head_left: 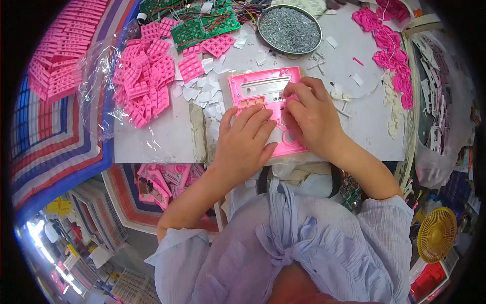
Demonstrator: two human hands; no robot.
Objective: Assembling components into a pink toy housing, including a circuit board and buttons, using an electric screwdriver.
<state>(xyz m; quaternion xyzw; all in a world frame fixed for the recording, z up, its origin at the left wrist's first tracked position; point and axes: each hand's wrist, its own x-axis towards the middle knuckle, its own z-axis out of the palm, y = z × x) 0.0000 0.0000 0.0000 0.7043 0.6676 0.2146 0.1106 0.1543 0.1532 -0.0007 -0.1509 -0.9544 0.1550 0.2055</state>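
A pink plastic casing (266, 74), shaped like a shallow panel, lies on the worktable in front of me. Cut-outs, a long slot near its far end and a round ring near its close right corner show on it. My left hand (240, 141) rests on the casing's left side, its fingers stretched out over the row of small square openings. At the right edge, my right hand (315, 117) has its fingers curled and pinched together against the casing. Whatever those fingertips hold is hidden.
Left of the casing lie a heap of pink button pads (142, 76) and white paper scraps (202, 95). Green circuit boards (207, 29) with wires sit behind. A round tray of small metal screws (289, 29) stands at the back. Pink coiled pieces (389, 48) line the right edge.
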